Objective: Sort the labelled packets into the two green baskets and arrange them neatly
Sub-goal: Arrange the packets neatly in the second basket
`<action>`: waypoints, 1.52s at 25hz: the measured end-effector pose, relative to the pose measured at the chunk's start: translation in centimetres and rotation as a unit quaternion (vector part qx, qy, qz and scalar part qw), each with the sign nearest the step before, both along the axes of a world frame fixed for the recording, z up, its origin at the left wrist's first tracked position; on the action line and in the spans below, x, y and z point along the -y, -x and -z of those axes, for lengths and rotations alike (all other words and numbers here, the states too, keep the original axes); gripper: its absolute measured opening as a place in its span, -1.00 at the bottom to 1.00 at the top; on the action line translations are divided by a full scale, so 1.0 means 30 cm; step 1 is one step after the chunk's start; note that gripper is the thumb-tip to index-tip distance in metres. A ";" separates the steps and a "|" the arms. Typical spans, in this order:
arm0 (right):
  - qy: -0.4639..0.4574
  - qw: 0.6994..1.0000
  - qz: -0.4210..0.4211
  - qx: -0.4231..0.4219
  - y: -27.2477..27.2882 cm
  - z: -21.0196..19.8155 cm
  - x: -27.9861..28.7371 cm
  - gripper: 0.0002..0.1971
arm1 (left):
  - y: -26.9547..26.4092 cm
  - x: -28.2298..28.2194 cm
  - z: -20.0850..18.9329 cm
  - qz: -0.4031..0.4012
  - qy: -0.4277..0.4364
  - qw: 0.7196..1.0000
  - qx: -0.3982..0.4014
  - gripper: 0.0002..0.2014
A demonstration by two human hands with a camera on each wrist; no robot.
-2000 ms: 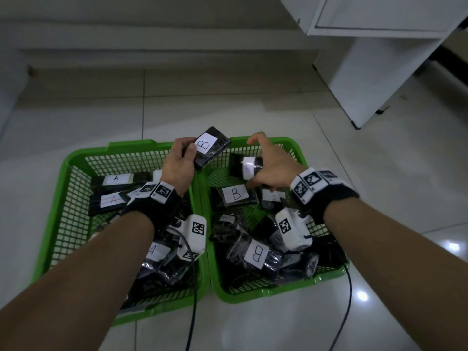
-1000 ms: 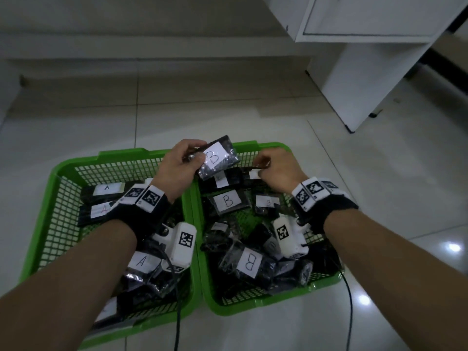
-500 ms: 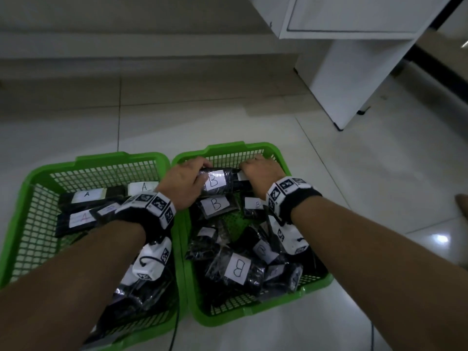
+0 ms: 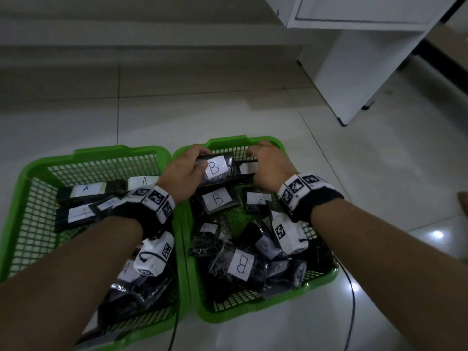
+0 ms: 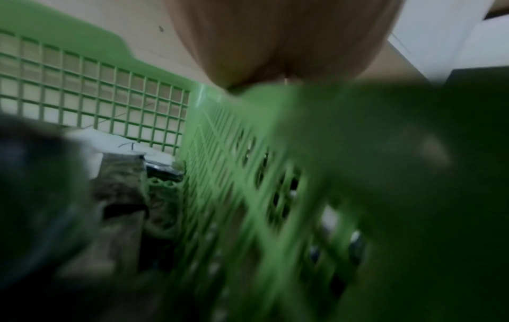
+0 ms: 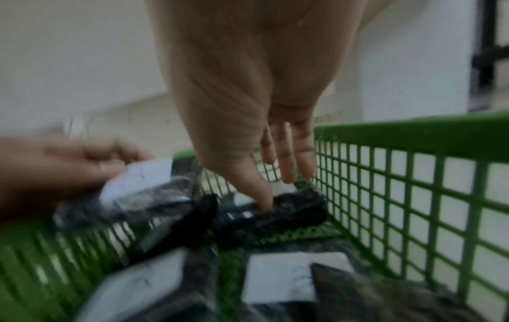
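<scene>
Head view: left basket [image 4: 33,178] at frame left carries A packets, two rows squared at its far end, the near heap loose. Right basket [image 4: 276,143] carries B packets; the left hand [image 4: 183,173] grips a B packet [image 4: 215,171] at the far wall, and the right hand [image 4: 268,165] works a neighbouring packet [image 4: 249,168]. Sorting appears finished, arranging partly done. A white cabinet [image 4: 354,59] stands upper right.

Left wrist view: blurred; grip cannot be told.

Right wrist view: thumb and straight fingers [image 6: 289,156] press that packet toward the corner.
</scene>
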State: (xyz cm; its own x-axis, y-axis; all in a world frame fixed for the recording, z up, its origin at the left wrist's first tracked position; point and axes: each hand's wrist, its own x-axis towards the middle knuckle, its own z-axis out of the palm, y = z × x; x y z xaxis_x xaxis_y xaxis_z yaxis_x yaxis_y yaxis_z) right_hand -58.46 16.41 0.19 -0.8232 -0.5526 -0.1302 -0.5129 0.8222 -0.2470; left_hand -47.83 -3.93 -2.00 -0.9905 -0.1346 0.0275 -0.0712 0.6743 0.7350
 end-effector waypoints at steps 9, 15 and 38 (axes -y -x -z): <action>0.405 0.783 0.163 0.443 -0.080 -0.132 0.045 -0.74 | 0.001 0.048 -0.133 -0.025 -0.139 0.990 0.007 -0.75; 0.163 0.960 0.081 0.211 -0.081 -0.056 0.105 -0.77 | -0.055 0.052 -0.099 -0.007 0.052 0.999 -0.010 -0.50; -0.091 0.994 0.036 0.039 -0.008 -0.175 -0.244 -0.77 | 0.140 -0.009 -0.078 0.097 0.364 0.913 0.157 -0.69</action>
